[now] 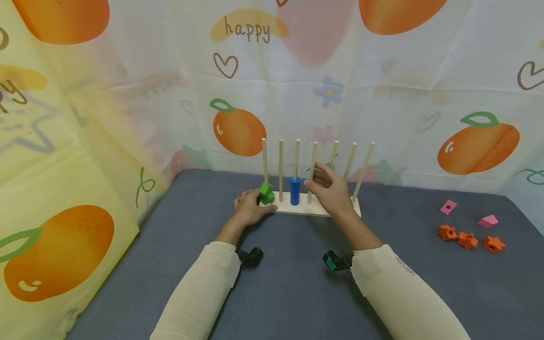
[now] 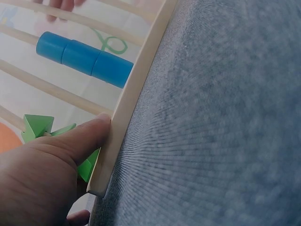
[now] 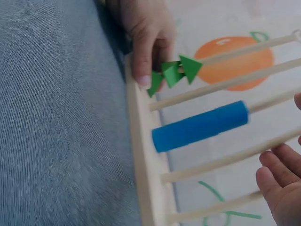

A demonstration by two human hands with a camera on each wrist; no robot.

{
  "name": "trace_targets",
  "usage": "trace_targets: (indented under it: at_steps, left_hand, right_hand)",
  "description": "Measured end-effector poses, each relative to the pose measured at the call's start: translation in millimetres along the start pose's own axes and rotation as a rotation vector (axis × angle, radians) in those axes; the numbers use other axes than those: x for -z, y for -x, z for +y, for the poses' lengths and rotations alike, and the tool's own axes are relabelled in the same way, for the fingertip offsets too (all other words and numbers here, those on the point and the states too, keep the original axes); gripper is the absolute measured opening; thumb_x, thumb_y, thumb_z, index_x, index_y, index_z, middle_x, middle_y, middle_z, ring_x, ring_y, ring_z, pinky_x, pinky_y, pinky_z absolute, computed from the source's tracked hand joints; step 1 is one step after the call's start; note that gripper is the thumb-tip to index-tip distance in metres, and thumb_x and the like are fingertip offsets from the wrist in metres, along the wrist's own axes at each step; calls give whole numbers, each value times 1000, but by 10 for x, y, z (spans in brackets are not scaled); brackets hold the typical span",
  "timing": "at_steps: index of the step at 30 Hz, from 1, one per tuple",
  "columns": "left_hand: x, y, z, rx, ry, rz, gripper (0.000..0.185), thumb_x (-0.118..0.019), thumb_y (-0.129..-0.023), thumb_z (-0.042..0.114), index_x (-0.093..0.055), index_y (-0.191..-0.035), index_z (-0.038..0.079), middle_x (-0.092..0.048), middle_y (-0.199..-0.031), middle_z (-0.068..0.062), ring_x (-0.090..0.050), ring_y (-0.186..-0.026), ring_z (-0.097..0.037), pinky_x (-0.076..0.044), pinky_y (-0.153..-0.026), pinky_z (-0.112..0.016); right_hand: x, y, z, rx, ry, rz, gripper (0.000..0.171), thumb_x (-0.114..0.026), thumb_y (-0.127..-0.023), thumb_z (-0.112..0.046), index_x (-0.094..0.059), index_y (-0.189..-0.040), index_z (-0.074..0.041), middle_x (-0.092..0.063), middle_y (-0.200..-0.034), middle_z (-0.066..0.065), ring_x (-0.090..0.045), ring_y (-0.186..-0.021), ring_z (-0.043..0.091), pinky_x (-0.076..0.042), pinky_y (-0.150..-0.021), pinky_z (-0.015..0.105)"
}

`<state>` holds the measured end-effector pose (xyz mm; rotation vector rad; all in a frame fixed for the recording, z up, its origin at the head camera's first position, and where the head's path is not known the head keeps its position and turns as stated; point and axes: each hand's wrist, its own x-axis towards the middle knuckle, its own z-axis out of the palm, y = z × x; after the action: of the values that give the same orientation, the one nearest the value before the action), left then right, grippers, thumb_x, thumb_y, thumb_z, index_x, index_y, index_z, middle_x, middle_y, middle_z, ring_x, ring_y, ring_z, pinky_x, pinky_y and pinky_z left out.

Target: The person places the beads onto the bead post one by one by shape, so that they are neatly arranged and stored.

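A wooden peg rack (image 1: 317, 210) stands on the table with several upright pegs. My left hand (image 1: 248, 208) grips its left end, the thumb (image 2: 94, 133) on the base's front and the other fingers mostly hidden behind. On the leftmost peg sit green triangular blocks (image 1: 267, 193), turned at different angles. Three blue cylinders (image 2: 79, 57) are stacked on the third peg. Beside the fourth peg (image 3: 218, 163) is my right hand (image 1: 332, 191), fingers loosely bent and nothing seen in its grasp. Whether it touches the peg, I cannot tell.
To the right on the dark grey table (image 1: 289, 288) lie two pink triangular blocks (image 1: 448, 207) and three orange star-shaped blocks (image 1: 467, 241). A fruit-patterned cloth (image 1: 178, 118) hangs behind the table and along its left side.
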<state>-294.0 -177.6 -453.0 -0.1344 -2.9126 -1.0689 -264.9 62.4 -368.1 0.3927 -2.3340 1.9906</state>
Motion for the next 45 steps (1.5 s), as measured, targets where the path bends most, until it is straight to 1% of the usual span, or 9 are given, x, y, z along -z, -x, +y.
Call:
trace_targets:
  at_steps: [4,8,12,16,21,30,36,41,45]
  left_hand:
    - [-9,-4,-6,3,-5,0,54,-76,-83,42,-61,-126,12,-54,-132,-10,-33,-131,-32,-15,-103,-49]
    - [-8,3,-2,0,-9,-1,56,-76,-83,42,-60,-126,11,-55,-131,-10,-33,-131,-32,-15,-103,-49]
    - [-3,12,-1,-7,-6,3,56,-76,-83,42,-60,-127,10,-56,-130,-11,-34,-130,-33,-16,-102,-49]
    - [1,17,-6,-7,-3,7,56,-76,-83,42,-60,-127,10,-55,-131,-11,-34,-130,-33,-16,-101,-49]
    - [-4,17,-18,-7,-6,11,56,-76,-83,42,-60,-126,10,-55,-131,-11,-34,-130,-32,-17,-101,-50]
    - [-7,16,-14,-7,-9,14,59,-75,-83,42,-58,-129,9,-54,-133,-12,-32,-131,-33,-16,-101,-51]
    - [-18,19,-10,1,-15,10,61,-75,-83,42,-57,-131,8,-53,-135,-13,-32,-131,-32,-16,-102,-50]
    - [-19,12,-10,4,-19,9,62,-75,-83,43,-57,-131,8,-53,-135,-13,-32,-132,-32,-15,-103,-50]
    - [-17,10,-18,6,-18,8,62,-76,-83,42,-57,-131,8,-52,-135,-13,-32,-132,-32,-15,-103,-50]
  right_hand:
    - [93,158,-133,90,51,27,54,-65,-93,-10,-44,-141,0,-52,-134,21,-49,-123,35,-37,-101,44]
    - [204,303,-232,222,117,52,50,-66,-91,-4,-48,-137,4,-54,-128,24,-50,-118,39,-38,-96,54]
    - [339,393,-251,312,181,85,50,-68,-89,1,-50,-135,1,-57,-126,19,-53,-116,32,-41,-93,51]
    - [475,452,-225,363,238,136,51,-70,-87,1,-53,-135,-3,-59,-123,16,-54,-113,26,-42,-92,40]
    - [638,545,-197,396,271,195,53,-72,-84,5,-55,-134,-4,-60,-120,15,-55,-109,23,-42,-88,28]
    - [1031,699,-126,426,351,279,58,-72,-79,12,-56,-133,-3,-60,-117,16,-54,-108,9,-40,-86,21]
    - [1306,789,-94,449,394,328,61,-72,-77,14,-55,-133,-1,-61,-117,1,-53,-109,5,-39,-86,17]
    - [1541,881,-34,395,443,393,59,-73,-79,8,-57,-134,-7,-61,-116,-11,-53,-106,2,-38,-85,14]
    - [1707,963,46,339,448,454,57,-72,-80,4,-58,-133,-9,-61,-115,-13,-54,-100,3,-37,-82,14]
